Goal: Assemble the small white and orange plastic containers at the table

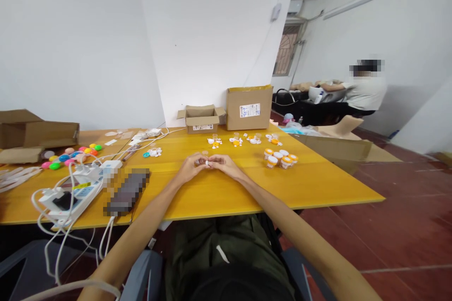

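My left hand (191,165) and my right hand (223,164) meet at the middle of the yellow table (219,193), fingertips together around a small white part (207,163). Both hands rest on the tabletop and pinch this piece between them. Just beyond my right hand stands a cluster of small white jars with orange caps (280,157). Farther back, loose white and orange pieces (243,140) lie scattered in small groups.
Two cardboard boxes (249,107) stand at the table's far edge, another box (35,134) at the far left. A white power strip with cables (72,193), a dark phone (127,191) and colourful round caps (68,155) lie left. A person sits at the back right (365,89).
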The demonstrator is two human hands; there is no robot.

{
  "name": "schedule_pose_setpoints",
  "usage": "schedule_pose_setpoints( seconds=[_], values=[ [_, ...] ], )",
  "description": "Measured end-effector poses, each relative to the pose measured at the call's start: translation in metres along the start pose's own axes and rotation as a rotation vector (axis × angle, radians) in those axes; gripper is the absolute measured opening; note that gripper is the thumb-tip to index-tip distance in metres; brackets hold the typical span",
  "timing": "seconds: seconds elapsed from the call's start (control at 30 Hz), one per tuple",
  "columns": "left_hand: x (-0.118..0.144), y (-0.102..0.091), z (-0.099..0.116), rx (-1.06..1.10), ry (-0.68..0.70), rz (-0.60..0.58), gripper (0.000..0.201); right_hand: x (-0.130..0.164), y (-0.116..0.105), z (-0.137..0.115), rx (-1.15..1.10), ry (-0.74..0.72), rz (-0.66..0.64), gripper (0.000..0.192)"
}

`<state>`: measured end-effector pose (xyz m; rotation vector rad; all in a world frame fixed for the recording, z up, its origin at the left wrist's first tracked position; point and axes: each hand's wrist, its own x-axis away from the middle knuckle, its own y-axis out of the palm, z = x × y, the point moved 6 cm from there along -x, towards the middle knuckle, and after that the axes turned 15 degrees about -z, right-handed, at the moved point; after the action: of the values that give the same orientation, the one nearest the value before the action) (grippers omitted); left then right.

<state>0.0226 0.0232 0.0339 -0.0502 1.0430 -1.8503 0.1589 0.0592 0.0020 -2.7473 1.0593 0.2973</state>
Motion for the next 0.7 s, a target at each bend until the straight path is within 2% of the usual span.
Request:
schedule_pose_setpoints(
  seconds=[0.17,0.3,0.5,0.7],
  values=[
    [0.0009,0.0014,0.0040,-0.069,0.035,-0.031,0.016,0.0006,0.0010,0.0014,-0.013,0.014,0.020,0.045],
    [0.0009,0.0000,0.0044,-0.144,0.063,-0.010,0.017,-0.0008,-0.0034,0.0037,0.011,0.005,0.042,0.045],
    [0.0009,-0.0042,0.0038,-0.240,0.025,0.034,0.021,-0.0018,-0.0027,-0.0021,0.076,-0.035,0.014,0.042],
    [0.0000,-0.0042,0.0045,-0.278,0.022,0.037,0.017,-0.0007,-0.0010,-0.0028,0.051,-0.014,0.024,0.042]
  ],
)
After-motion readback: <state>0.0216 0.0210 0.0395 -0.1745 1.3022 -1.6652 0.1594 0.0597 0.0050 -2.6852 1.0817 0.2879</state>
